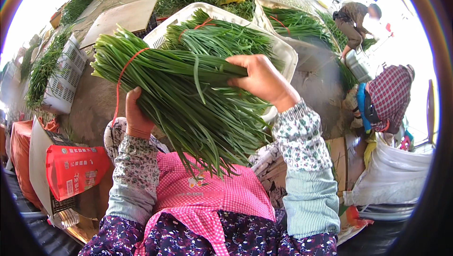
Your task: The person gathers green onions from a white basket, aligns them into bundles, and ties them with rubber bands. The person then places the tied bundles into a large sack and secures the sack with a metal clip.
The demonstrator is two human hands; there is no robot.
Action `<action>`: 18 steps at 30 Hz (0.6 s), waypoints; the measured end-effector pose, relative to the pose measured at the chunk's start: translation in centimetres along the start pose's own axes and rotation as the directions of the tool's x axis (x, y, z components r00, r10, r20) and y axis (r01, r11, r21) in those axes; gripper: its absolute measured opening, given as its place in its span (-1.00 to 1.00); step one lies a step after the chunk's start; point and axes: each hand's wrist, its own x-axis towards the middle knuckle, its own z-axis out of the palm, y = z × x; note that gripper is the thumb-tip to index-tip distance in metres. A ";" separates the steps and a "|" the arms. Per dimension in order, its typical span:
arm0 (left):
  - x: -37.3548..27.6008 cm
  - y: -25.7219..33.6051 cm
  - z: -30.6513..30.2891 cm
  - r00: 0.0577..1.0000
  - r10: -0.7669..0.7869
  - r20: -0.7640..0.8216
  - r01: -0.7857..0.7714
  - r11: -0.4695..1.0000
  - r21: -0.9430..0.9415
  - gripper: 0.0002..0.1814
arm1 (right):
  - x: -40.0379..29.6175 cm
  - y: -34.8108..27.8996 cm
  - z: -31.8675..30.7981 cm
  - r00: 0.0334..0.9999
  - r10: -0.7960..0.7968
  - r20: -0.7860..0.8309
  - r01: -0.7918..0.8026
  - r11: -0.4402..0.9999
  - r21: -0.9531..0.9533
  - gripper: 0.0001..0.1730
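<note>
A large bundle of long green garlic chives (184, 97) lies across my left hand (138, 114), which supports it from below with the thumb up at its near side. A red tie (124, 75) circles the bundle near its pale cut ends, one tail hanging down. My right hand (260, 77) pinches some of the leaves at the upper right of the bundle between thumb and fingers. Just beyond, a white plastic crate (292, 58) holds more chives (219, 38) bound with a red tie.
A second crate (260, 8) of chives stands beyond at the right. At the left are a board (118, 19), a white crate (63, 82) topped with greens and a red bag (76, 171). Two people (354, 22) bend at the right, near a white sack (393, 171).
</note>
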 end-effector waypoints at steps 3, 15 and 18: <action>0.2 0.0 -0.7 1.000 0.020 0.020 -0.021 1.000 0.023 -0.48 | 0.9 0.4 0.1 0.997 -0.051 -0.050 0.044 0.991 -0.129 -0.49; -0.7 2.7 2.9 0.918 0.272 -0.289 -0.284 0.959 -0.002 -0.59 | -7.8 -6.7 8.1 0.975 -0.220 -0.031 0.222 0.970 0.103 -0.59; -1.0 3.5 2.7 0.896 0.342 -0.284 -0.359 0.933 -0.008 -0.58 | -10.0 -4.7 13.4 0.951 -0.247 0.186 0.239 0.969 0.067 -0.70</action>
